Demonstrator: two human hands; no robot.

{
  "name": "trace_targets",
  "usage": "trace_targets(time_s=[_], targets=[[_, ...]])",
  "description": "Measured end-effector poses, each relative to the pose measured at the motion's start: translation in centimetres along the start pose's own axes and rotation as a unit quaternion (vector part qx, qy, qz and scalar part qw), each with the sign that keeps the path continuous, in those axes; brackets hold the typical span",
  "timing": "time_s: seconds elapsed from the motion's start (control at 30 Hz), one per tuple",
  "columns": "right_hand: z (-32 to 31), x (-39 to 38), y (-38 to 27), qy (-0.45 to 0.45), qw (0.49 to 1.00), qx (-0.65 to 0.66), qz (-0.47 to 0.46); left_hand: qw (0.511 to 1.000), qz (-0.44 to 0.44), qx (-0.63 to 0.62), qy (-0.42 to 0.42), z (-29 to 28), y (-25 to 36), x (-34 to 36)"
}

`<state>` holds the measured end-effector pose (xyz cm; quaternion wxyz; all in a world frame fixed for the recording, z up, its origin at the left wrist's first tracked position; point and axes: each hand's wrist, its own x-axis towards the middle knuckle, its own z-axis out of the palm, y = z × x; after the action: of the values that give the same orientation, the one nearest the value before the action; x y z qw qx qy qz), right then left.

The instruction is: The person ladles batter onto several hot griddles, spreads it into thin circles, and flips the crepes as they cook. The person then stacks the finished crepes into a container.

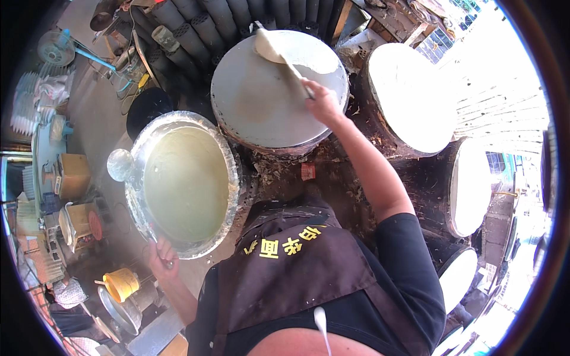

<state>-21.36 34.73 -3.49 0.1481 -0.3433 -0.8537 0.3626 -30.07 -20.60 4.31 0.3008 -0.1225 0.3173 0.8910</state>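
My right hand [324, 103] grips a long, flat scraper [284, 58] over a large round griddle [255, 101] ahead of me. The scraper slants away to the far left, along the edge of a pale batter patch [272, 48] at the griddle's far side. To my left stands a big tub of thin, pale green-white batter [187, 178], its rim [135, 204] crusted with dried batter. Beside the near rim, my left hand [161, 258] has its fingers curled closed; what they hold is too small to make out.
More round griddles, covered in white, curve along my right, such as one griddle [409, 95] at the far right. Dark cylindrical coal briquettes [219, 24] are stacked behind the middle griddle. A yellow bucket [121, 286], cardboard box [74, 176] and blue fan [58, 47] stand left.
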Motion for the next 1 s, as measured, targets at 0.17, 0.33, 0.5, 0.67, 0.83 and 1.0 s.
trace_targets(time_s=[0.17, 0.33, 0.5, 0.67, 0.83, 1.0], targets=[[-4.7, 0.7, 2.3, -0.047, 0.999, -0.001, 0.024, 1.000, -0.012, -0.024, -0.004, 0.3, -2.2, -1.1], [-5.7, 3.0, 3.5, -0.015, 0.999, 0.025, 0.037, 0.999, -0.005, -0.040, -0.019, 1.2, -4.0, -2.6], [-3.2, 1.9, 1.0, -0.131, 0.988, 0.013, -0.077, 0.998, 0.006, -0.041, -0.035, 3.1, -5.6, -3.4], [-7.7, 6.0, 4.0, -0.042, 0.998, 0.027, 0.042, 0.999, 0.033, -0.011, 0.023, 5.2, -7.1, -5.4], [-4.3, 4.7, 1.6, -0.156, 0.982, 0.016, -0.101, 0.998, 0.038, 0.036, 0.029, 5.8, -7.6, -5.2], [-8.4, 5.2, 2.0, -0.220, 0.975, 0.014, -0.030, 0.998, 0.051, 0.010, 0.034, 5.7, -8.4, -5.5]])
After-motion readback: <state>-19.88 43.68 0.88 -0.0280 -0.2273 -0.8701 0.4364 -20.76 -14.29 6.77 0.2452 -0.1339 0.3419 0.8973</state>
